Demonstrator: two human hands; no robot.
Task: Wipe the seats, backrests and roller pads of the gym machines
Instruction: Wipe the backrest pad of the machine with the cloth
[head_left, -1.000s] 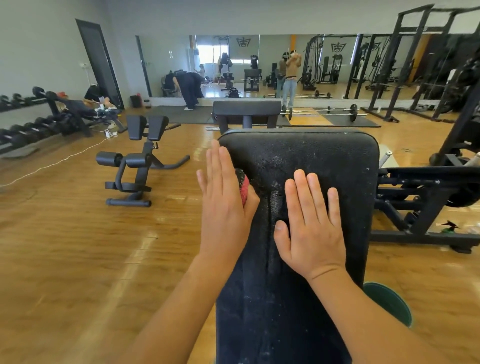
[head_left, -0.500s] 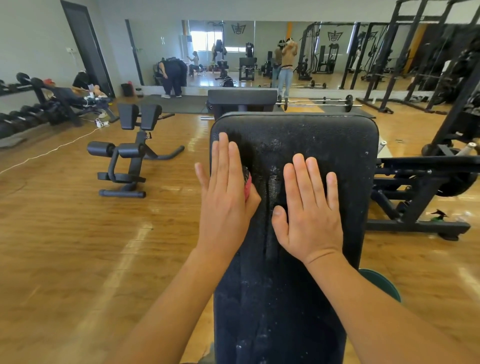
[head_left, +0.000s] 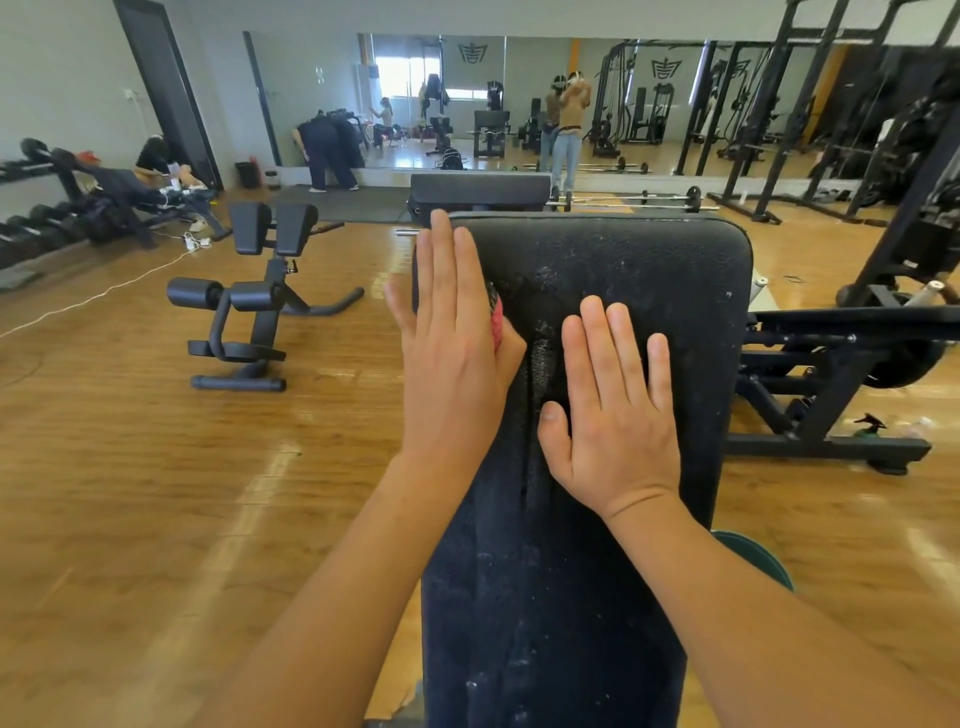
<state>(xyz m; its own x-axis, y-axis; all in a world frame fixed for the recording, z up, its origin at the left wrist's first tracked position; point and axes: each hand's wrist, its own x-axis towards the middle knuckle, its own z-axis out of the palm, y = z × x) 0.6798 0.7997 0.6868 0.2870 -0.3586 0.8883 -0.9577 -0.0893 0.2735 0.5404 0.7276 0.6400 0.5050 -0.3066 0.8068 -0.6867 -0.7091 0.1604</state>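
A long black bench pad (head_left: 649, 291), worn and speckled with white flecks, runs away from me down the middle. My left hand (head_left: 452, 343) lies flat with straight fingers on the pad's left edge, pressing a red cloth (head_left: 497, 322) against it; only a sliver of the cloth shows by my thumb. My right hand (head_left: 613, 410) rests flat on the pad's middle, fingers straight, holding nothing.
A black roller-pad machine (head_left: 249, 301) stands on the wood floor to the left. A black frame with a weight plate (head_left: 831, 374) sits right of the bench, a green disc (head_left: 758, 556) below it. Dumbbell rack (head_left: 36, 228) far left; people by the mirror wall.
My left hand has slid forward along the pad's left edge, towards its far end, with the cloth under it. My right hand stays flat on the pad.
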